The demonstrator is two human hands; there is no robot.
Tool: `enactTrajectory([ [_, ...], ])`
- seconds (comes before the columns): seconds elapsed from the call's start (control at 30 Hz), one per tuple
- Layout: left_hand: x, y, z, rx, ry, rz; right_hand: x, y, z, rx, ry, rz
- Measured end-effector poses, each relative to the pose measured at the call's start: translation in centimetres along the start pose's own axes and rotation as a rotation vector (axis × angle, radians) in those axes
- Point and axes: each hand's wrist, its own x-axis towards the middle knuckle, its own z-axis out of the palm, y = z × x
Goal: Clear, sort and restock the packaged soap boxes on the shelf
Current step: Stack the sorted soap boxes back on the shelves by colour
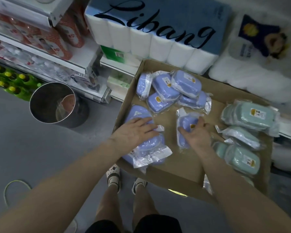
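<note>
A shallow cardboard tray (pixel 180 165) holds plastic-wrapped soap boxes. Several blue ones (pixel 173 89) lie heaped at its far side, and more blue ones (pixel 148 148) are stacked at the near left corner. Several pale green ones (pixel 245 118) pile up along the right side. My left hand (pixel 136 132) lies flat with straight fingers on the near-left blue stack. My right hand (pixel 196 134) grips a single blue soap box (pixel 186 125) in the tray's middle, fingers curled round its near end.
Big packs of white paper rolls (pixel 154 39) stand behind the tray. A shiny metal bin (pixel 55 105) sits on the grey floor at the left, below shelves (pixel 40 54) of packaged goods. A green cord loop (pixel 15 184) lies on the floor. My feet (pixel 124 180) are at the tray's near edge.
</note>
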Motion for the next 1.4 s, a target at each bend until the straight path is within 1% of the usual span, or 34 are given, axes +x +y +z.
enactTrajectory([
  [0.07,1.5,-0.3,0.2,0.075,-0.218,0.016,-0.3,0.8,0.4,-0.008,0.045,0.069],
  [0.1,2.0,-0.4,0.4,0.077,-0.267,0.025,-0.5,1.1,0.7,-0.023,0.056,0.076],
  [0.13,2.1,-0.3,0.8,0.057,-0.263,0.036,-0.8,1.0,0.9,-0.077,0.047,0.034],
  [0.17,1.9,-0.3,1.2,0.012,-0.217,0.039,-0.8,1.3,1.3,-0.114,0.026,-0.07],
  [0.2,1.7,-0.2,1.5,-0.056,-0.13,0.033,-1.0,1.6,1.7,-0.098,-0.067,-0.116],
  [0.23,1.4,-0.2,1.8,-0.119,-0.042,0.021,-0.6,2.5,2.2,-0.185,-0.057,-0.204],
  [0.27,1.1,-0.1,2.0,-0.174,0.032,0.003,-0.9,2.6,1.7,-0.265,-0.086,-0.202],
  [0.3,0.7,-0.1,2.2,-0.227,0.087,-0.022,-1.0,2.6,1.2,-0.385,-0.037,-0.243],
  [0.37,-0.1,-0.1,2.6,-0.314,0.155,-0.062,-1.1,2.8,0.2,-0.351,-0.071,-0.384],
  [0.43,-0.8,-0.4,2.7,-0.478,0.227,-0.171,-0.9,2.7,-0.6,-0.419,-0.187,-0.493],
  [0.5,-1.2,-0.6,2.6,-0.625,0.25,-0.309,-0.1,2.0,-1.0,-0.611,-0.224,-0.622],
  [0.53,-1.0,-0.4,2.2,-0.625,0.241,-0.38,0.2,1.5,-1.0,-0.729,-0.254,-0.649],
  [0.6,-0.3,0.7,1.6,-0.555,0.197,-0.584,0.9,0.5,-0.5,-0.92,-0.295,-0.696],
  [0.67,0.9,2.1,0.9,-0.535,0.083,-0.803,1.4,-0.2,0.1,-1.021,-0.312,-0.748],
  [0.7,1.5,2.8,0.8,-0.522,0.028,-0.879,1.7,-0.4,0.4,-1.036,-0.312,-0.762],
  [0.77,2.5,3.7,1.0,-0.504,-0.107,-0.982,1.8,-0.2,0.6,-1.028,-0.281,-0.761],
  [0.83,3.1,3.9,1.2,-0.578,-0.215,-1.075,1.9,0.1,0.4,-0.957,-0.228,-0.69],
  [0.9,3.4,3.9,1.1,-0.63,-0.245,-1.13,1.7,0.4,-0.5,-0.841,-0.174,-0.583],
  [0.97,3.4,3.7,0.8,-0.642,-0.258,-1.129,1.5,0.4,-1.6,-0.69,-0.132,-0.485],
  [1.07,2.6,3.0,-0.1,-0.651,-0.275,-1.089,0.7,-0.2,-3.7,-0.49,-0.099,-0.43],
  [1.13,1.7,2.7,-1.0,-0.641,-0.22,-1.039,0.0,-0.8,-5.3,-0.396,-0.077,-0.434],
  [1.23,0.5,2.4,-3.1,-0.68,-0.042,-0.948,-1.0,-2.3,-7.9,-0.287,-0.003,-0.489],
  [1.3,-0.1,2.2,-5.2,-0.72,0.055,-0.921,-1.7,-3.8,-10.0,-0.27,0.04,-0.526],
  [1.4,-0.9,1.4,-8.3,-0.696,0.22,-0.882,-3.0,-6.5,-13.5,-0.236,0.108,-0.586],
])
